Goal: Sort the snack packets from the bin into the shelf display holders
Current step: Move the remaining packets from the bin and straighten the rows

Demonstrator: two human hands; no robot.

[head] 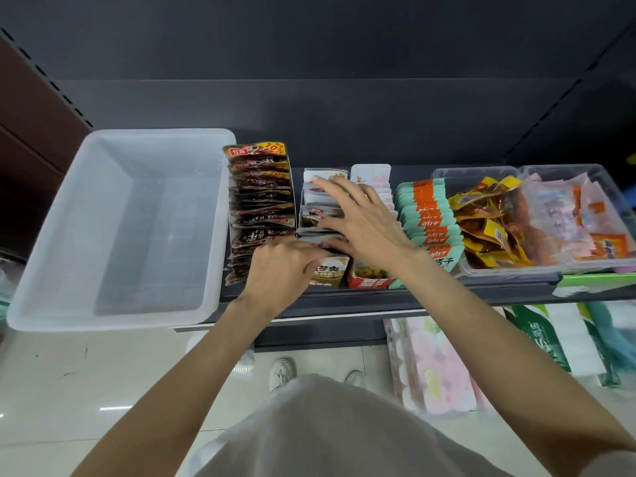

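Left hand [282,266] pinching, right hand [358,218] spread flat, both on white packets [321,215]; empty bin [113,228] beside.

A dark shelf [344,297] carried everything in one row. At its left end sat a translucent white bin [44,270], its near corner overhanging the shelf's front edge. Just beside it stood a holder of dark red packets [261,187], then a holder of white packets [320,201], a red-fronted holder [370,277] with pale pink-and-white packets, and a row of teal-and-orange packets [426,215]. Further right lay two clear tubs touching each other, one [447,173] with yellow packets, the other [605,177] with pink and orange ones. A green item [599,282] rested at the shelf's right front edge.
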